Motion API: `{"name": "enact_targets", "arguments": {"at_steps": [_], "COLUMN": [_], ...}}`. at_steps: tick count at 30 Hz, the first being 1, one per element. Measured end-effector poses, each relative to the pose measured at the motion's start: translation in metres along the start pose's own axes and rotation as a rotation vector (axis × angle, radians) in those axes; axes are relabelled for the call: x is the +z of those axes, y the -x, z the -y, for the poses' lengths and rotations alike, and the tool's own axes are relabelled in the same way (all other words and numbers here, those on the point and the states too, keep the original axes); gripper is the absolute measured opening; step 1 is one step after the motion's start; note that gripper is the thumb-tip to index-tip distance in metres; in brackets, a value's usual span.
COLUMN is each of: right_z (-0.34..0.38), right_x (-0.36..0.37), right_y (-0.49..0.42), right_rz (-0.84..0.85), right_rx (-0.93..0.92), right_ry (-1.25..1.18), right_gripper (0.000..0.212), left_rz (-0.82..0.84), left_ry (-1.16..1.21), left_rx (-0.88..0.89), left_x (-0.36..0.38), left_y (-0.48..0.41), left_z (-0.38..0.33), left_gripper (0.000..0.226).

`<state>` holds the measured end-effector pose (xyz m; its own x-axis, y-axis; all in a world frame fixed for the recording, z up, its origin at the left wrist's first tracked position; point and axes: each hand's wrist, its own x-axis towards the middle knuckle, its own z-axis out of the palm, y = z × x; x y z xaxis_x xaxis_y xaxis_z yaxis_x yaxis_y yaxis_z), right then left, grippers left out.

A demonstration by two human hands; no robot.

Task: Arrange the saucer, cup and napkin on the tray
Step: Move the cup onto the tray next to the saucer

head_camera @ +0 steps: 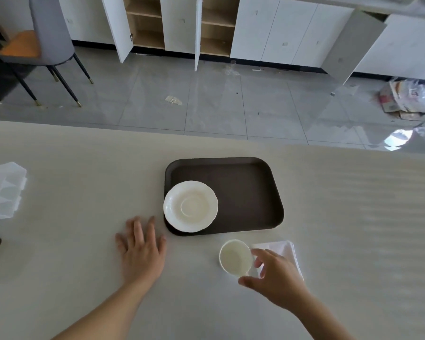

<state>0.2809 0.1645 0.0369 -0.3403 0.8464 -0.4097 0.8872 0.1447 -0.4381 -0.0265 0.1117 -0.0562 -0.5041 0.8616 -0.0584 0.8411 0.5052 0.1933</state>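
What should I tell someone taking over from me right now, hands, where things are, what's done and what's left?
Left hand: open, flat on the table, just left of the tray, holding nothing.
Right hand: fingers around the side of the cup; whether the grip is closed is unclear.
Saucer: on the tray's near left corner, rim overhanging the edge.
Cup: upright on the table, in front of the tray.
Napkin: folded, on the table beside the cup, partly under the right hand.
Done: saucer.
Left: cup and napkin onto the tray.
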Motion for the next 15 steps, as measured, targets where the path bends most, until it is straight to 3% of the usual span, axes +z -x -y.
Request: {"name": "enact_targets", "arguments": {"at_steps": [3,11,15], "right_z": [0.001,-0.001,-0.005], "right_x": [0.005,0.015,0.015], "right_y": [0.003,0.005,0.000], "right_rz": [0.008,-0.159,-0.172], "right_rx": [0.021,-0.006,-0.076], "right_ry": [0.002,-0.013,-0.011], "right_gripper": [0.065,0.021,0.016], "left_rz": [-0.022,-0.072,-0.074], "left_ry": [0.001,0.030,0.032], "left_rx": [0.003,-0.017,-0.024], "left_x": [0.004,0.008,0.008], "left_y": [0.000,0.001,0.001], "left_z": [0.002,0.003,0.002], "left_gripper": [0.065,0.066,0.066]}}
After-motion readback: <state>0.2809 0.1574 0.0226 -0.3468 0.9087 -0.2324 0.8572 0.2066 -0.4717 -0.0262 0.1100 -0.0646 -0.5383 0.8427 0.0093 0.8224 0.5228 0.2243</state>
